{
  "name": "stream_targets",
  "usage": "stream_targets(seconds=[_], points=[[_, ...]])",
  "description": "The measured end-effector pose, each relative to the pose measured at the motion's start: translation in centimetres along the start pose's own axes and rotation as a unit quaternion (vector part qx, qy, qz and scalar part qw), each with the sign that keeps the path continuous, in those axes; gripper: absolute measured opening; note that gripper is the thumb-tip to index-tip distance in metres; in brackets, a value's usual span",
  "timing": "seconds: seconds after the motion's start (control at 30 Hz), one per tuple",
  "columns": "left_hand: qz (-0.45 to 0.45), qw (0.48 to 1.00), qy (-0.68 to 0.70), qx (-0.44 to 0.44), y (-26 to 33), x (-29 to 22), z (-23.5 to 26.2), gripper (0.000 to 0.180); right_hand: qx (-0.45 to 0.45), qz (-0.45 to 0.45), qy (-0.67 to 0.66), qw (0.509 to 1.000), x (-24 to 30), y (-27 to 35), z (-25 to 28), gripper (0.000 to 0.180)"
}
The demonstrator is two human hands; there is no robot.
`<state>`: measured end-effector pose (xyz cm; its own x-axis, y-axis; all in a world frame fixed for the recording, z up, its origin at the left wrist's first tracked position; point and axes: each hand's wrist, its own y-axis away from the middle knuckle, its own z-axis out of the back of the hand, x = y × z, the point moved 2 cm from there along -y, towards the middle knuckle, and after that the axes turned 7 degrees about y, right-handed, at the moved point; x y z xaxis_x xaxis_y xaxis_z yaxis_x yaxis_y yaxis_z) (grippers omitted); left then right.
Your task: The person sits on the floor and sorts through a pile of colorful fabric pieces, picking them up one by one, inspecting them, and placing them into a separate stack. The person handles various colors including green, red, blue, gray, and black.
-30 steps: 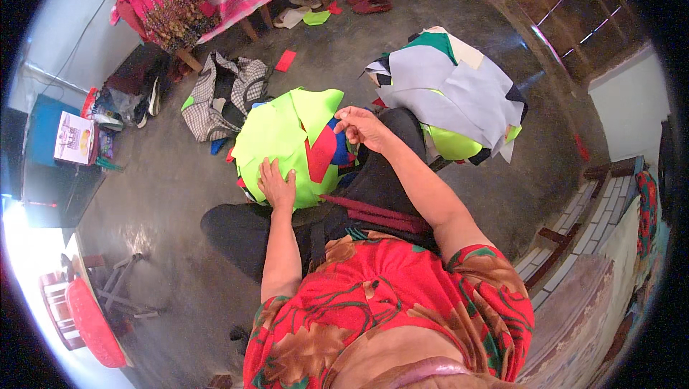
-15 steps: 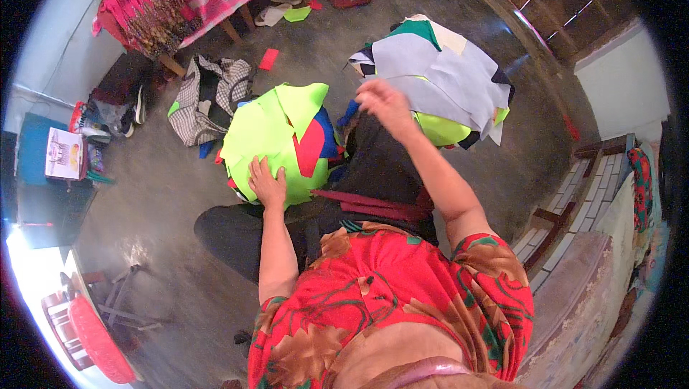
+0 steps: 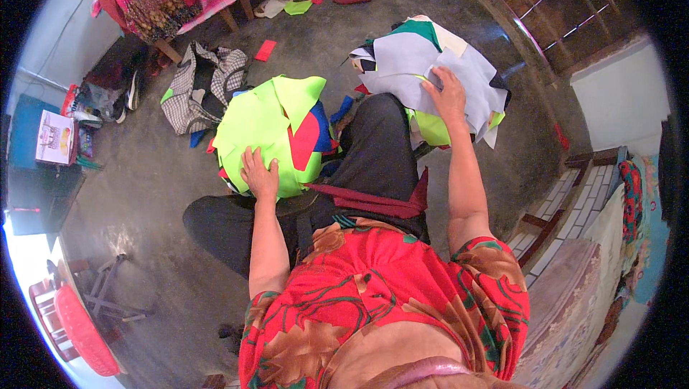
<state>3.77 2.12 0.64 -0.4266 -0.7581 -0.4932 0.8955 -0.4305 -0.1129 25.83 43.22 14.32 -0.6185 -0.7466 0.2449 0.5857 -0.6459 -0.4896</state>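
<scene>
The person sits on the grey concrete floor (image 3: 143, 195) with two heaps of cut fabric in front of the knees. The left hand (image 3: 258, 172) lies flat, fingers spread, pressing on the pile of neon-green cloth pieces with red and blue scraps (image 3: 276, 127), which rests on the floor just beside the left leg in black trousers (image 3: 373, 152). The right hand (image 3: 448, 95) reaches forward onto the stack of pale grey and white fabric pieces (image 3: 423, 59), which sits on the floor just beyond the right knee; its fingers lie together on the top sheet, though whether they pinch an edge cannot be told. The pieces look thin, limp and light, likely to sag, fold and slide over one another, so a single sheet is best taken by pinching a free corner or edge rather than the middle. A checked bag (image 3: 197, 87) lies near the green pile.
</scene>
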Motion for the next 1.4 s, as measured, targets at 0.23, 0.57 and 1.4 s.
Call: stream_targets(seconds=[0.23,0.57,1.4], points=[[-0.005,1.0,-0.001,-0.011,0.0,0.3,-0.3,0.056,-0.056,-0.006,-0.007,0.998,-0.4,0.4,-0.1,0.021],[0.016,1.0,0.01,0.003,-0.1,0.6,-0.3,0.057,-0.106,-0.174,-0.185,0.961,3.1,-1.2,4.8,0.014],[-0.185,0.867,0.437,0.153,-1.8,-13.9,4.1,0.047,0.472,-0.185,-0.702,0.5,16.4,6.0,-6.3,0.021]])
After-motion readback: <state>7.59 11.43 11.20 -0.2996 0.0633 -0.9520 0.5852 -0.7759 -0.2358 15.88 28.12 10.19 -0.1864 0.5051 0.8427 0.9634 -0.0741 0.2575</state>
